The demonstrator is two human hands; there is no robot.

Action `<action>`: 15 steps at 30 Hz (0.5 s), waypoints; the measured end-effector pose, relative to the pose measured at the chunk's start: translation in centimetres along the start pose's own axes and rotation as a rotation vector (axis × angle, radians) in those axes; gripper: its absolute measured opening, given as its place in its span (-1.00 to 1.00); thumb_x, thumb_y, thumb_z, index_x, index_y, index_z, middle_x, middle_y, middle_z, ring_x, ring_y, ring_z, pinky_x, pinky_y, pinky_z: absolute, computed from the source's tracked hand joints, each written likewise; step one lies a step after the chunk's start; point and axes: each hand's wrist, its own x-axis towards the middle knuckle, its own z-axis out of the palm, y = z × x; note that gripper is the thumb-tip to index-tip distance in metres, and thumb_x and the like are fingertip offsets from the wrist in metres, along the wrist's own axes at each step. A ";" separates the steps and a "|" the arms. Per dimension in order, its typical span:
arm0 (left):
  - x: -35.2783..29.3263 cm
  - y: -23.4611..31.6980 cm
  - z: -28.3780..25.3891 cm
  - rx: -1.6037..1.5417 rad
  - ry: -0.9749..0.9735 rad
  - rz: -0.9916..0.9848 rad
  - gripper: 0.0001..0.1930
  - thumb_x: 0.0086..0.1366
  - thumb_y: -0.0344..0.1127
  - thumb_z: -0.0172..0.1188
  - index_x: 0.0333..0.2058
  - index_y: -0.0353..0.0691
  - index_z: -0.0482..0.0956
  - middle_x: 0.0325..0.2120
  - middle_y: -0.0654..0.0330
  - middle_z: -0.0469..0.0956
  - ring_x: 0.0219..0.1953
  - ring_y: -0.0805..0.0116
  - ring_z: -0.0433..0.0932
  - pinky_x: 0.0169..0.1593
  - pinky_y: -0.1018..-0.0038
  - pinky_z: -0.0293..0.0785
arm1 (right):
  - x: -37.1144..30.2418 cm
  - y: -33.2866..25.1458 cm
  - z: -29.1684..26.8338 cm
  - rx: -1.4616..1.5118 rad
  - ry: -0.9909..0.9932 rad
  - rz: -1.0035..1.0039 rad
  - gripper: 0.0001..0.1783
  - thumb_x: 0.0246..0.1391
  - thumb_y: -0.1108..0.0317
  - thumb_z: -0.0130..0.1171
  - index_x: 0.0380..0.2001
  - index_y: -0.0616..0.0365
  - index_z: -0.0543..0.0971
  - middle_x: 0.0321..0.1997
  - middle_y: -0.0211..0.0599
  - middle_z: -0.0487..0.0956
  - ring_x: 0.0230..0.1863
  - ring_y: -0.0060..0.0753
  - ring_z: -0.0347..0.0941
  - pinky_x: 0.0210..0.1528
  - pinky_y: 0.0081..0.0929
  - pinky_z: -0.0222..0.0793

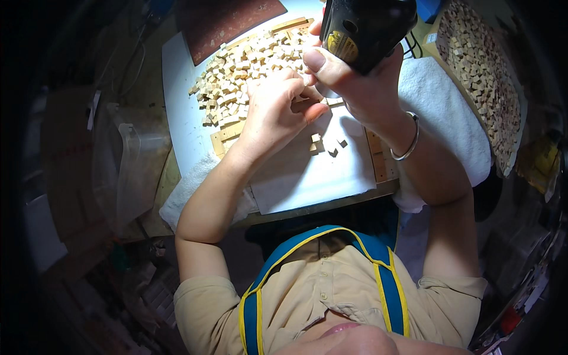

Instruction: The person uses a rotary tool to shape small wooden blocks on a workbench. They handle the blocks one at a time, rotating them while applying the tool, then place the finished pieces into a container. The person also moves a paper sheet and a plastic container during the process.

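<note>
My right hand (pixel 376 89) is raised, wrapped round a bulky black device (pixel 373 29) with a round yellow label. The thumb presses along its lower edge; the device's upper end is cut off by the picture's top, and its kind does not show. Just left of it, my left hand (pixel 281 100) is closed, its fingertips pinched together under the device. Whatever they hold is hidden. Beyond my left hand spreads a pile of small pale wooden cubes (pixel 236 74). A few loose cubes (pixel 315 141) lie on the white sheet (pixel 296 183) nearer me.
A dark red board (pixel 228 23) lies at the back. At the right, a tray holds many more small cubes (pixel 473 71), beside a white towel (pixel 438 106). A wooden strip (pixel 376 155) borders the sheet. A clear plastic bag (pixel 139 160) stands at the left.
</note>
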 end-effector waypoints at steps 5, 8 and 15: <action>0.0 0.1 0.0 0.007 -0.007 -0.013 -0.77 0.05 -0.36 0.56 -0.36 -0.27 0.69 -0.43 0.10 0.61 -0.40 0.22 0.64 -0.26 0.37 0.57 | 0.2 0.0 0.0 -0.110 -0.024 -0.063 -0.68 0.04 0.60 0.38 -0.10 0.27 0.59 -0.29 -0.33 0.65 -0.39 -0.57 0.63 -0.35 -0.60 0.62; 0.1 0.4 -0.2 0.010 -0.023 -0.027 -0.77 0.06 -0.37 0.55 -0.36 -0.28 0.68 -0.42 0.10 0.61 -0.39 0.21 0.64 -0.26 0.36 0.57 | 0.1 0.0 0.3 -0.090 -0.019 -0.042 -0.69 0.04 0.60 0.37 -0.11 0.27 0.59 -0.30 -0.34 0.65 -0.39 -0.58 0.63 -0.35 -0.60 0.61; 0.1 0.6 -0.2 0.002 -0.004 0.005 -0.77 0.07 -0.38 0.54 -0.35 -0.28 0.66 -0.41 0.10 0.61 -0.37 0.20 0.63 -0.26 0.36 0.56 | 0.1 -0.5 0.4 -0.035 -0.041 0.017 -0.69 0.04 0.61 0.36 -0.12 0.27 0.59 -0.29 -0.35 0.65 -0.39 -0.57 0.63 -0.35 -0.60 0.60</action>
